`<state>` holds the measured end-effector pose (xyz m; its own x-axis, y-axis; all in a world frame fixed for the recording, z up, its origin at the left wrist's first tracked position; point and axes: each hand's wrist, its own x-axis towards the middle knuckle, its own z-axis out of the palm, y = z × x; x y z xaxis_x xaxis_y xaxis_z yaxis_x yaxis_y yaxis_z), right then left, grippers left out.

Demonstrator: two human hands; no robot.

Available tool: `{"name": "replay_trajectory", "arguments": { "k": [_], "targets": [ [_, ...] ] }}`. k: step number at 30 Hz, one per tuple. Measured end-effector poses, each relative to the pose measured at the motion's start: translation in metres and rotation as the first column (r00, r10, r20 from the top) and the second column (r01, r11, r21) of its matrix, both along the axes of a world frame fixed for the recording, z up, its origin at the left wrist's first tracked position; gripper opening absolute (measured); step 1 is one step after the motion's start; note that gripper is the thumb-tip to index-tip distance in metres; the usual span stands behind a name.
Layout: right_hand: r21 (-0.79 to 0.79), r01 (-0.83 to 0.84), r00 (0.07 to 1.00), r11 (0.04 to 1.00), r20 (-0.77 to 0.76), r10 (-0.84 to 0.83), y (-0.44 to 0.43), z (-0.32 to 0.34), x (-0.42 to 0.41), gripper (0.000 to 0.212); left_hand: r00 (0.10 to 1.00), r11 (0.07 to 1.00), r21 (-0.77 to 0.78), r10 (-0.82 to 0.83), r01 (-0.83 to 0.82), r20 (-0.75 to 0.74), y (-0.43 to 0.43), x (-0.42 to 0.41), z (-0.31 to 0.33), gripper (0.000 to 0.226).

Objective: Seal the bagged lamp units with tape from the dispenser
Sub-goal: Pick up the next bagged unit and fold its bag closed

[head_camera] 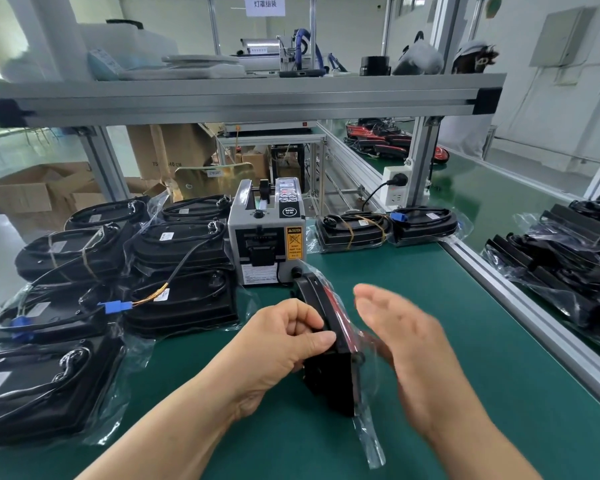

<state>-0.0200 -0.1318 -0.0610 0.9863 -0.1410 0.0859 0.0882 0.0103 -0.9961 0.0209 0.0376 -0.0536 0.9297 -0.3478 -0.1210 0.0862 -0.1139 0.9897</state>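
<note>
On the green worktop [447, 323] before the tape dispenser [267, 237], fingers of the left hand [284, 341] grip an upright bagged lamp unit [329, 382], the right hand [405, 341] spread wide beside it, seemingly not yet taped.

1. This is a factory floor, at a packing station on an assembly line.
2. The bench [430, 306] is covered with a green mat. It stands inside an aluminium-profile frame [243, 102] whose overhead shelf carries equipment.
3. An electric tape dispenser [267, 233] with a yellow caution label sits on the mat, and a socket block [395, 190] is fixed to a frame post.
4. Many identical bagged lamp units [174, 299] lie stacked at the left, with more at the right edge.
5. Opened cardboard boxes [39, 195] stand on the pale floor behind. A second green line [482, 188] runs alongside, holding red-lensed lamps [392, 142].
6. A printed sign [264, 3] in Chinese characters hangs above the station.
</note>
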Motion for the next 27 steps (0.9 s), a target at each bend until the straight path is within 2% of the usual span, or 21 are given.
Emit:
{"name": "replay_trajectory", "arguments": {
  "k": [2,4,7,8,10,12,14,17,20,27],
  "targets": [
    [-0.12,-0.013,0.997,0.993,-0.079,0.004,-0.007,0.015,0.029,0.068,1.0,1.0,0.014,-0.007,0.007,0.008,-0.001,0.001,0.0,0.016],
    [-0.2,-0.103,0.984,0.974,-0.165,0.07,-0.001,0.022,0.055,0.067,1.0,0.999,0.038,-0.02,0.02,0.009,-0.001,0.002,0.001,0.017],
    [-0.297,-0.163,0.969,0.941,-0.229,0.095,0.014,0.016,0.072,0.048,1.0,0.999,0.043,-0.019,0.018,0.023,0.003,0.009,0.004,0.016],
    [-0.307,-0.164,0.969,0.937,-0.227,0.095,0.016,0.012,0.074,0.042,0.999,0.999,0.025,0.03,-0.03,0.019,0.004,0.017,0.005,0.017],
    [-0.32,-0.152,0.976,0.935,-0.198,0.09,0.016,0.006,0.076,0.025,0.973,0.972,-0.066,0.224,-0.227,-0.053,0.01,0.043,0.006,0.016],
    [-0.327,-0.113,0.983,0.938,-0.174,0.058,0.014,0.004,0.076,0.017,0.89,0.884,-0.149,0.412,-0.443,-0.196,0.018,0.078,0.006,0.01],
    [-0.342,-0.081,0.986,0.936,-0.166,0.025,0.013,0.004,0.074,0.015,0.798,0.804,-0.16,0.503,-0.573,-0.332,0.025,0.11,0.005,0.013],
    [-0.347,-0.082,0.985,0.934,-0.171,0.023,0.013,0.005,0.072,0.013,0.72,0.754,-0.127,0.542,-0.645,-0.434,0.028,0.144,-0.002,0.02],
    [-0.34,-0.083,0.985,0.937,-0.171,0.025,0.012,0.005,0.072,0.014,0.69,0.741,-0.115,0.542,-0.662,-0.479,0.021,0.16,-0.006,0.014],
    [-0.324,-0.095,0.987,0.941,-0.156,0.046,0.009,0.003,0.073,0.011,0.638,0.659,-0.136,0.623,-0.74,-0.451,0.009,0.175,-0.006,0.013]
  ]
}}
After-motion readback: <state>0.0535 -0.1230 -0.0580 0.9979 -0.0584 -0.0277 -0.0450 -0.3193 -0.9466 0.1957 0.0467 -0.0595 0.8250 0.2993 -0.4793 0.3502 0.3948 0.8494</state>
